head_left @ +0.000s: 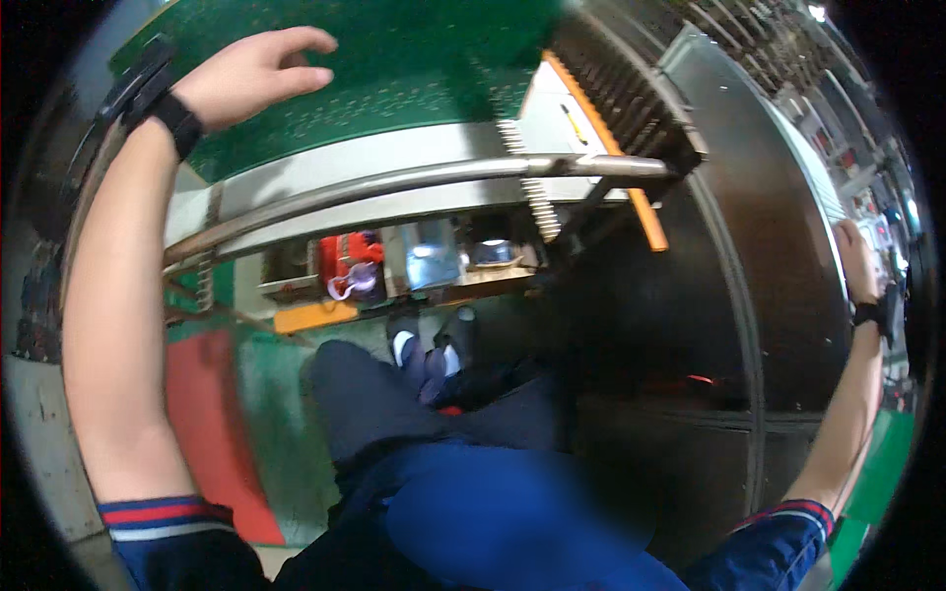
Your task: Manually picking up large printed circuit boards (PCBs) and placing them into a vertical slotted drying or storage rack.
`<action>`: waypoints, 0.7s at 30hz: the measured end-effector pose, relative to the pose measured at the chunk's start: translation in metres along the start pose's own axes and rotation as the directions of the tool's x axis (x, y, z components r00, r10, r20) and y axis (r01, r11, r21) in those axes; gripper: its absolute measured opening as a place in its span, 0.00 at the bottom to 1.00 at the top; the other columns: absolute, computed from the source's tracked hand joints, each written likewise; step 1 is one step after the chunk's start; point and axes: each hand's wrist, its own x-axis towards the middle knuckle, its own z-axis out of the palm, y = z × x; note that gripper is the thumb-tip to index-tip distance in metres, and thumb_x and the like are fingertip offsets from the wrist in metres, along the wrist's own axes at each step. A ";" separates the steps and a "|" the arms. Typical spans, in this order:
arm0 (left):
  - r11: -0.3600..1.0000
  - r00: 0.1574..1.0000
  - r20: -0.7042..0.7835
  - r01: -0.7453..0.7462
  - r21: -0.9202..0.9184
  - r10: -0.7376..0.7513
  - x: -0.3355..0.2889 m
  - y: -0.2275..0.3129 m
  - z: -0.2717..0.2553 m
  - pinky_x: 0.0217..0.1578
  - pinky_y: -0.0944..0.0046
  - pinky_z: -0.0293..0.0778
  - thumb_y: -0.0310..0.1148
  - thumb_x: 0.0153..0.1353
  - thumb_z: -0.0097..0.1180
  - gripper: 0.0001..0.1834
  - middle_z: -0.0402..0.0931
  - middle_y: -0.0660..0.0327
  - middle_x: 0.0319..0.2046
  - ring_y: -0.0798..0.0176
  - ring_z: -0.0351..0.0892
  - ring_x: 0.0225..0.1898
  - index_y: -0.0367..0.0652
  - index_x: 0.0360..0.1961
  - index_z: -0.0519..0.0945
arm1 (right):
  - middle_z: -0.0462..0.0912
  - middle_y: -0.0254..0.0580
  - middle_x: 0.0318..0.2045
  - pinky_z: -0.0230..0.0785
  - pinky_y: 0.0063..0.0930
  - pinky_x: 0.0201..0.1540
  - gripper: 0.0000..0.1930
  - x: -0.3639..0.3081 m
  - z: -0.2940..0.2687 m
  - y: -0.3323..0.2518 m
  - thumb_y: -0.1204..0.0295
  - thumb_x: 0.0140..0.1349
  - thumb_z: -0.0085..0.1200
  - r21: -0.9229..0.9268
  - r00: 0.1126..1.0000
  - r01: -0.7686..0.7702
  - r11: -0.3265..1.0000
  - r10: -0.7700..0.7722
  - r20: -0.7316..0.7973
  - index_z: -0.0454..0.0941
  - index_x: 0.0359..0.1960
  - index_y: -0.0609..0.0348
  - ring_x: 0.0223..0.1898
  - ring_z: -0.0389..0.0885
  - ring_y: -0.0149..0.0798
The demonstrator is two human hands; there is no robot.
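Observation:
My left hand [258, 75] is raised at the upper left over a green perforated surface [414, 59]. Its thumb and forefinger are apart, with nothing between them. Far out at the right rim, my right hand [859, 262] reaches past the edge of a dark metal cabinet [778, 256]. That hand is small and blurred. Its fingers are partly hidden, so I cannot make out whether it grips or only touches something there. Black bands circle both wrists.
A metal rail [424, 185] crosses in front of me. Below it a shelf holds an open box [291, 266], red items [347, 254] and a clear bluish container [430, 258]. An orange bar [645, 219] slants beside toothed metal racks [631, 94]. My legs are under the rail.

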 end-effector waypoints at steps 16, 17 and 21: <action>0.946 0.996 -0.088 -0.025 -0.324 -0.004 0.013 -0.023 0.017 0.39 0.63 0.72 0.24 0.54 0.55 0.23 0.76 0.56 0.34 0.64 0.73 0.34 0.36 0.54 0.73 | 0.82 0.51 0.47 0.68 0.44 0.56 0.22 -0.024 -0.014 -0.071 0.55 0.62 0.49 0.064 0.947 -0.317 0.946 0.312 0.073 0.79 0.51 0.53 0.51 0.78 0.53; 0.946 0.995 -0.097 -0.044 -0.323 0.013 0.012 -0.021 0.018 0.39 0.63 0.72 0.24 0.54 0.55 0.23 0.76 0.56 0.34 0.64 0.73 0.34 0.36 0.54 0.73 | 0.80 0.52 0.49 0.66 0.44 0.58 0.23 -0.028 -0.016 -0.074 0.54 0.61 0.49 0.080 0.941 -0.338 0.938 0.335 0.057 0.77 0.54 0.53 0.53 0.76 0.53; 0.968 0.988 -0.140 -0.103 -0.231 0.071 0.009 -0.018 0.020 0.37 0.62 0.72 0.24 0.53 0.56 0.23 0.76 0.56 0.32 0.63 0.74 0.32 0.36 0.53 0.73 | 0.70 0.53 0.62 0.61 0.45 0.64 0.33 -0.052 -0.021 -0.051 0.49 0.59 0.50 -0.148 0.938 -0.330 0.932 0.306 -0.163 0.67 0.64 0.51 0.62 0.68 0.56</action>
